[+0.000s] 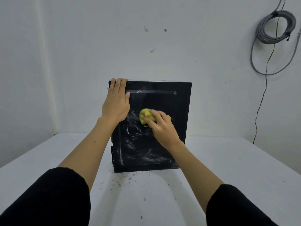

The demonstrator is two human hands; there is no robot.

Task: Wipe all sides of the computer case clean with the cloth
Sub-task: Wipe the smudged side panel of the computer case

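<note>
A black, box-shaped metal computer case (156,128) stands upright on a pale, matte white table (228,168), near the far edge where the table meets a plain white wall (97,46). The broad side panel facing the camera is flat and smooth with a shallow raised rectangular embossing, rounded at its upper corners. The dark panel has a slight sheen and is streaked with whitish, wispy smears, thickest across the lower half and along the left edge; a fainter streak runs along the top of the embossed line. The case's left edge shows a narrow strip with small slots low down. The left hand (116,101) lies flat with fingers together against the upper left corner of the panel, fingertips curling over the top edge, bracing the case. The right hand (160,126) is closed around a small, crumpled yellow-green cloth (146,117), which is soft and bunched into a wad, and presses it against the middle of the panel; the cloth pokes out past the thumb and fingers. The two hands are apart, the left one higher and further left. Both forearms are bare, with black sleeves (53,198) pushed up near the elbows. The table surface in front of the case carries scattered small dark specks (123,178) and crumbs. On the wall at upper right hangs a coil of grey cable (275,26), with a loose loop sagging below it and a thin black wire (263,98) trailing down to the table's far edge.
</note>
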